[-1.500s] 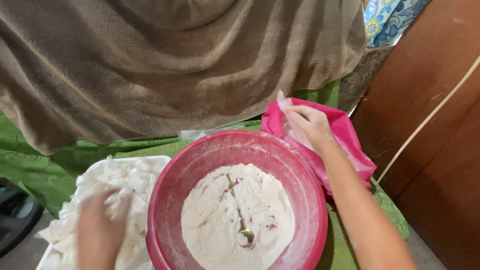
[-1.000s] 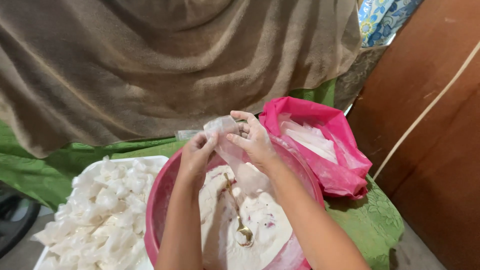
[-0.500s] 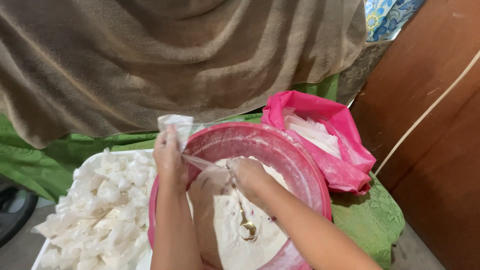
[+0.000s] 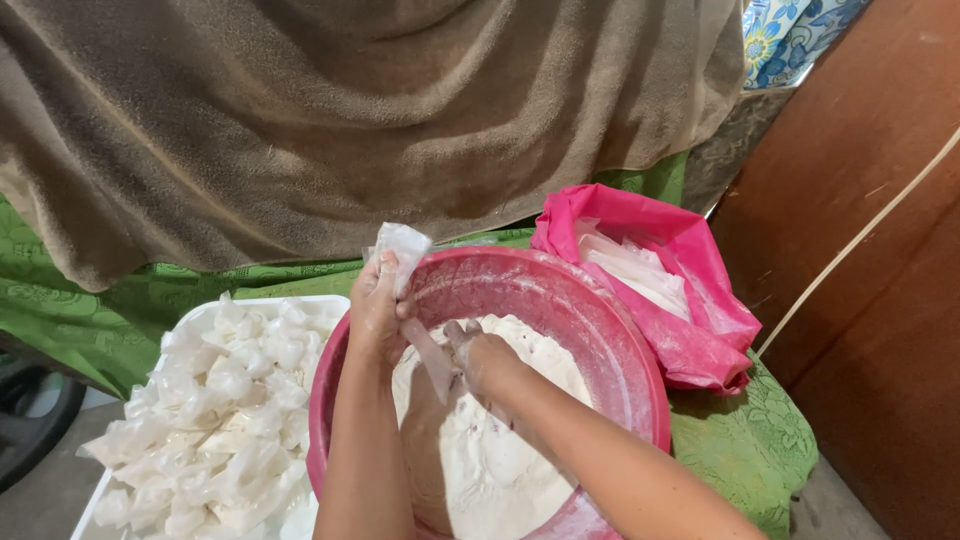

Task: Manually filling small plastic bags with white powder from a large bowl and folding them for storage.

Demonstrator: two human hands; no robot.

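Observation:
My left hand (image 4: pixel 377 305) holds a small clear plastic bag (image 4: pixel 400 245) upright at the near-left rim of a big pink basin (image 4: pixel 600 330). The basin is filled with white flour-like powder (image 4: pixel 500 450). My right hand (image 4: pixel 478 358) is inside the basin, closed on the handle of a spoon (image 4: pixel 432 362), close under the bag. The spoon's bowl is hidden by my hand and the powder.
A white tray (image 4: pixel 330 302) heaped with small filled plastic bags (image 4: pixel 225 410) sits left of the basin. A pink plastic bag (image 4: pixel 690 300) holding empty clear bags lies at the right. A green cloth (image 4: pixel 760 440) covers the surface; a brown blanket (image 4: pixel 350 120) hangs behind; a wooden panel (image 4: pixel 880 250) stands right.
My right hand took a clear bag from the pink bag and passed it to my left hand. The right hand then went down into the basin and took the spoon.

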